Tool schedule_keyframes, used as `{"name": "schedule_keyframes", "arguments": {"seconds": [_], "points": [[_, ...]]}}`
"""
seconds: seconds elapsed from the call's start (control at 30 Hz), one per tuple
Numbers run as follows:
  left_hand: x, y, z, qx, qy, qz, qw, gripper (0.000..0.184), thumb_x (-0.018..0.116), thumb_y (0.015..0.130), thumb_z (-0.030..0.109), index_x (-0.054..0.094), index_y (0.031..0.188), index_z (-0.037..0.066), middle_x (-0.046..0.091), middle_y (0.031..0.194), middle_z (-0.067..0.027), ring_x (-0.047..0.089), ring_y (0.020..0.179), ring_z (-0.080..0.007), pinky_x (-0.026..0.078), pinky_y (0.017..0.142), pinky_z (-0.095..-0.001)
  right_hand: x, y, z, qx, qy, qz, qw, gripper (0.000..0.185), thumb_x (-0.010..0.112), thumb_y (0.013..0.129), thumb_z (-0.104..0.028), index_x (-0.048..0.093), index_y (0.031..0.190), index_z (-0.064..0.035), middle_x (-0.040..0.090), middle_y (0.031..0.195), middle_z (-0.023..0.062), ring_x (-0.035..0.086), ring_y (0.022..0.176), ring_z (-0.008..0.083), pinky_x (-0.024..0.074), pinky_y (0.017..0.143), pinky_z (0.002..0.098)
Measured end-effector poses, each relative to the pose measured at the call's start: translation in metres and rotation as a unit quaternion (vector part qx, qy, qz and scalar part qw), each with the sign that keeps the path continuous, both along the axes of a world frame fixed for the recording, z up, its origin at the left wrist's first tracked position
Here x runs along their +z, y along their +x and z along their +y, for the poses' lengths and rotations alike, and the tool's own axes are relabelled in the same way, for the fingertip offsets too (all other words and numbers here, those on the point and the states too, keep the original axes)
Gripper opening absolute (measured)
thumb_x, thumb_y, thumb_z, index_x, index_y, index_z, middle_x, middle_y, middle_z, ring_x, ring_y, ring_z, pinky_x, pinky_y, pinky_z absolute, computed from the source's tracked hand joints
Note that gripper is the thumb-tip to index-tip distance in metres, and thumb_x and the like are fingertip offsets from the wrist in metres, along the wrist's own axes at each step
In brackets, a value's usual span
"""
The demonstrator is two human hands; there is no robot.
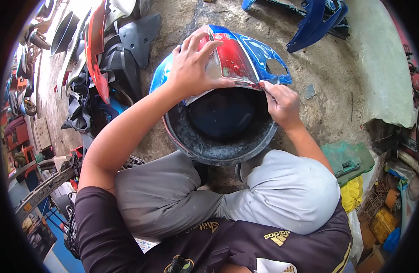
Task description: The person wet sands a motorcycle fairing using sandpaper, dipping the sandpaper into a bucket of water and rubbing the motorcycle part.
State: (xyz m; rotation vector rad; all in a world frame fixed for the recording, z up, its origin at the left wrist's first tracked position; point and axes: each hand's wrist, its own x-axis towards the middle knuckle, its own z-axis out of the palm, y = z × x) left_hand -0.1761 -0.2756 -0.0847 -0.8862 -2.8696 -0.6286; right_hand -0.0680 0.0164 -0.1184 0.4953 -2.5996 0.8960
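Observation:
A blue motorcycle fairing panel [259, 48] with a red, partly scuffed middle rests over the far rim of a round black basin [227, 157] that holds dark liquid. My left hand [193, 66] grips the panel from its left side, fingers curved over the top and thumb along the near edge. At the near right corner of the panel, my right hand [284, 102] is closed, with the fingers pinched against the edge. Whatever lies between those fingertips is hidden or too small to name. The basin stands just beyond my bent knees.
Loose fairing parts, among them a red one [95, 54] and a black one [120, 63], are piled at left. Another blue panel [316, 22] lies at the far right. A green case [348, 159] and a yellow bag [351, 193] sit beside my right knee.

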Motion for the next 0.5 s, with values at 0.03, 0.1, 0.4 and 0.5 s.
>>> {"name": "schedule_keyframes", "arguments": {"seconds": [0.03,0.1,0.4,0.5], "points": [[0.001,0.003,0.000,0.001,0.013,0.004,1.000,0.104,0.091,0.068,0.074,0.058,0.152,0.023,0.047,0.161,-0.0191,0.040,0.154,-0.0447,0.040,0.114,-0.0702,0.002,0.000,0.003,0.002,0.004,-0.002,1.000,0.022,0.079,0.092,-0.002,0.080,0.113,-0.0082,0.076,0.084,0.0103,0.074,0.074,0.0304,0.0574,0.065,0.0426],[0.003,0.011,0.000,-0.016,0.010,0.008,1.000,0.100,0.093,0.070,0.069,0.059,0.152,0.023,0.049,0.158,-0.0187,0.042,0.152,-0.0443,0.042,0.111,-0.0681,0.007,0.002,0.005,0.002,-0.042,-0.002,0.999,0.019,0.079,0.094,-0.003,0.081,0.112,-0.0065,0.079,0.092,0.0127,0.077,0.079,0.0313,0.0593,0.069,0.0419],[0.014,0.035,-0.008,-0.040,-0.048,0.009,0.998,0.086,0.090,0.080,0.053,0.056,0.154,0.025,0.050,0.159,-0.0157,0.046,0.149,-0.0426,0.044,0.112,-0.0645,0.094,-0.019,0.030,-0.033,-0.102,-0.155,0.982,0.022,0.074,0.104,-0.009,0.080,0.125,-0.0045,0.083,0.101,0.0129,0.073,0.082,0.0099,0.0547,0.076,0.0261],[0.018,0.034,-0.009,-0.039,-0.041,-0.002,0.998,0.083,0.088,0.082,0.055,0.057,0.152,0.024,0.053,0.157,-0.0142,0.048,0.148,-0.0410,0.045,0.110,-0.0633,0.129,-0.031,0.033,0.028,-0.084,-0.154,0.984,0.024,0.072,0.105,-0.009,0.079,0.127,-0.0035,0.083,0.106,0.0139,0.075,0.089,0.0116,0.0565,0.081,0.0277]]}}
